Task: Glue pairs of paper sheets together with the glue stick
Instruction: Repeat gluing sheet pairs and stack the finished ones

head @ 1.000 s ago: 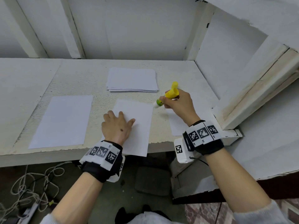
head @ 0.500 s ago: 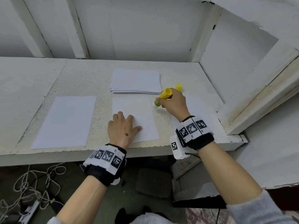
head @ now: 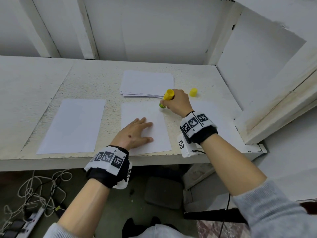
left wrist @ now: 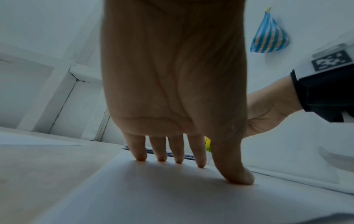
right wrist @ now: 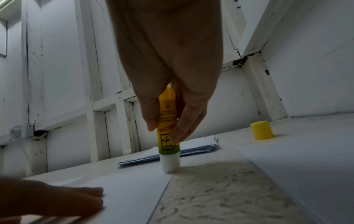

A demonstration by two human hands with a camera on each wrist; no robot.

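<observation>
The glue stick (right wrist: 168,133), uncapped, is pinched upright by the right hand (head: 178,103), its white tip touching the far right corner of the middle sheet (head: 145,127) on the desk (head: 85,86). The left hand (head: 133,133) lies flat on that sheet, fingers (left wrist: 159,150) spread and straight, pinning it. The yellow cap (head: 193,92) stands just right of the paper stack (head: 147,83), which lies beyond the middle sheet. Gluing looks barely begun: single sheets lie left (head: 73,126) and right (head: 205,107) of the middle sheet, and I cannot tell whether either is a finished pair.
</observation>
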